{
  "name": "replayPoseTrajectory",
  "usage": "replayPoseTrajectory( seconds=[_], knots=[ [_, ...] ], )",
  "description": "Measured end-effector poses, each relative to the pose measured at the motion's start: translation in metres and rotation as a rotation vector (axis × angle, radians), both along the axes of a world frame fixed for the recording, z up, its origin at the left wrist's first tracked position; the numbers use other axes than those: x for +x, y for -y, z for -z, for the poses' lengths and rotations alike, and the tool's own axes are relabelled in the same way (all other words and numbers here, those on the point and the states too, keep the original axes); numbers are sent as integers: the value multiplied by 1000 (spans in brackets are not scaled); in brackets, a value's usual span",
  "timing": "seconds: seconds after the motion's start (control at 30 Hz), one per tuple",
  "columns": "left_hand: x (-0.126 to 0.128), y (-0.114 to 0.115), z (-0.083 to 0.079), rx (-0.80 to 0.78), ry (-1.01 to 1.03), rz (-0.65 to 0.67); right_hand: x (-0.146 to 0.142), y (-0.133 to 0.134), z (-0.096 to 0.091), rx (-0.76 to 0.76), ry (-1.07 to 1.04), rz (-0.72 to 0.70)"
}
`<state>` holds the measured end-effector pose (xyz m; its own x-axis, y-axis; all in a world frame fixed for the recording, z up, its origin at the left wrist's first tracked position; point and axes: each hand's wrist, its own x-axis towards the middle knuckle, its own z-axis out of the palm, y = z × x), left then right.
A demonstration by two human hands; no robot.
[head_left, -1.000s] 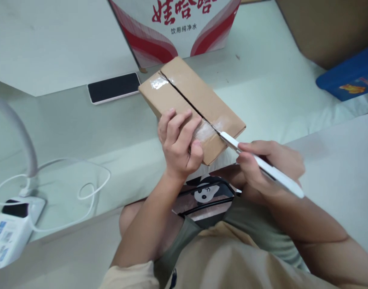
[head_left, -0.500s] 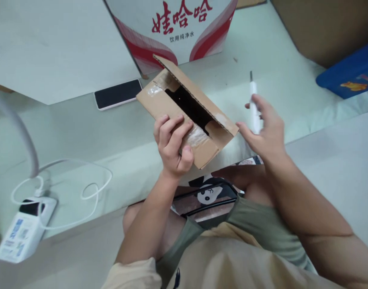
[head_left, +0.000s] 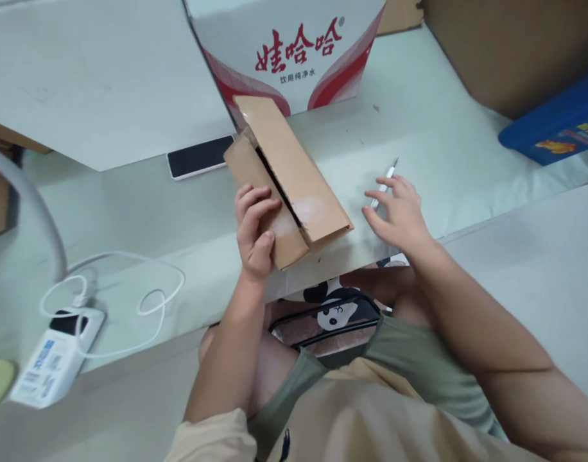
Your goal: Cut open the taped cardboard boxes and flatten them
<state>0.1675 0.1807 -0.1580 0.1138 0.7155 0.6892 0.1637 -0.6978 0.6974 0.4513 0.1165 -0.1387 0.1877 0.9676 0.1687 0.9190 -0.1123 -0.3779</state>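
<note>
My left hand (head_left: pixel 256 231) grips a small brown cardboard box (head_left: pixel 303 173) by its near left side, thumb at the lower end and fingers over the top. The box is tilted, its long flap partly lowered so that only a narrow dark slit shows. To the right, my right hand (head_left: pixel 395 208) hovers at the table with its fingers spread. Beneath those fingers lies a slim white craft knife (head_left: pixel 383 187) with a pointed dark metal tip, partly covered by them. The fingers do not look closed around it.
A white and red water carton (head_left: pixel 298 58) stands behind the box, beside a white panel (head_left: pixel 96 77). A dark-screened phone (head_left: pixel 200 157) lies left of the box. At lower left sits a white power bank (head_left: pixel 58 359) with a looped cable (head_left: pixel 164 308). A blue package (head_left: pixel 554 122) is at right.
My right hand has lowered the craft knife to the table and loosened its fingers. The box has shifted slightly left, and its flap has swung down over the opening.
</note>
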Motion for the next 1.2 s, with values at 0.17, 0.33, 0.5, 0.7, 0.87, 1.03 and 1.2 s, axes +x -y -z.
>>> replayPoseTrajectory(
  seconds=[0.17,0.33,0.5,0.7,0.87,1.03,1.2],
  knots=[
    [-6,-2,6,-480,314,114,-6,1,2,-72,-139,-153],
    [-5,-3,1,-661,383,109,-5,1,2,-58,-544,-269],
    [0,-8,2,-654,340,63,-15,2,7,91,-756,-303],
    [2,-6,1,-622,258,77,-18,-1,11,146,-812,-182],
    [1,-9,-1,-575,188,-85,-20,2,0,178,-729,7],
    [0,-9,-2,-603,247,-104,-21,3,-6,275,-740,33],
    [-7,-7,-7,-587,273,-67,-11,-2,2,505,-890,163]
  ],
)
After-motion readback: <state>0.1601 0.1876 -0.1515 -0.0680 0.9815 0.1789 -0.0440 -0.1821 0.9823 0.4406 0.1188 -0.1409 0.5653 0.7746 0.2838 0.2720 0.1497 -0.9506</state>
